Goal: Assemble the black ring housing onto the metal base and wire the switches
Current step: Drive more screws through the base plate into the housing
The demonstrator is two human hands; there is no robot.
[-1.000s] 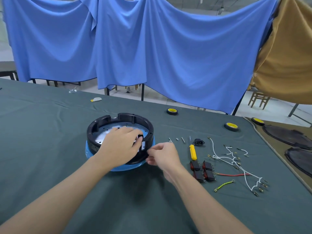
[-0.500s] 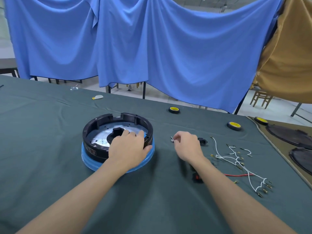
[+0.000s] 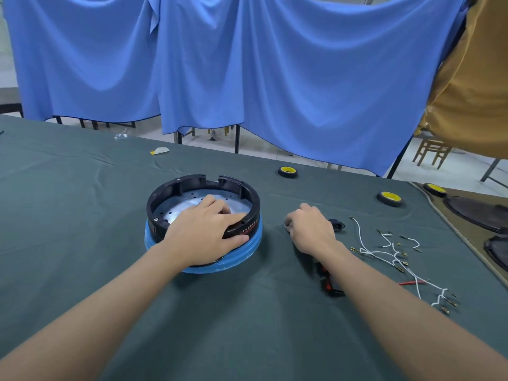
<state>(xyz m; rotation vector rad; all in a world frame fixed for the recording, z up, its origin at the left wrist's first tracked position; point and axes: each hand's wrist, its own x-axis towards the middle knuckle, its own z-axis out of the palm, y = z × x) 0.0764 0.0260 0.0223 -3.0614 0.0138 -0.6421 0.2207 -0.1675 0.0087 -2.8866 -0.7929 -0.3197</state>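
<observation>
1 black ring housing sits on 1 metal base, over blue wrap, on the green table cloth. The left hand clamps the housing's near rim, fingers inside, thumb outside. Right of the housing, the right hand is curled down on the cloth; what it holds cannot be told. Further right lie 1 black socket and the white wires; beyond the housing, 3 tape rolls.
</observation>
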